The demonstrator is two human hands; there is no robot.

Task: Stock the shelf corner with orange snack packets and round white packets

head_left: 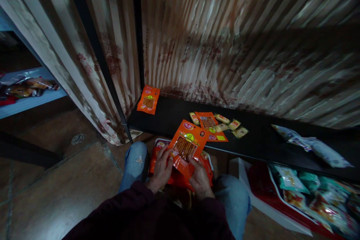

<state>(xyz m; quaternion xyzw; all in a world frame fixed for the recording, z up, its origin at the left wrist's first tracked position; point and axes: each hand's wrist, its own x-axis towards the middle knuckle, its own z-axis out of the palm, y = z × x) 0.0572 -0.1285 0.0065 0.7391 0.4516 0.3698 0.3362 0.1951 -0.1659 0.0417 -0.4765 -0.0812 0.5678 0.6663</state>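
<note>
this looks like a small snack shop or its stockroom; which of the two is unclear. a low black shelf (260,144) carries sealed orange snack packets (149,100), small wrapped snacks (240,132) and pale bags (329,153), laid out singly or in small groups. at the lower right, near the shelf's front edge, a red bin (259,182) is filled with many bright bags (291,179). at the far left a pale blue shelf (30,104) bears shiny packets (33,85). a pleated flowered curtain (225,41) hangs behind the black shelf, above a brown tiled floor (75,183).
</note>
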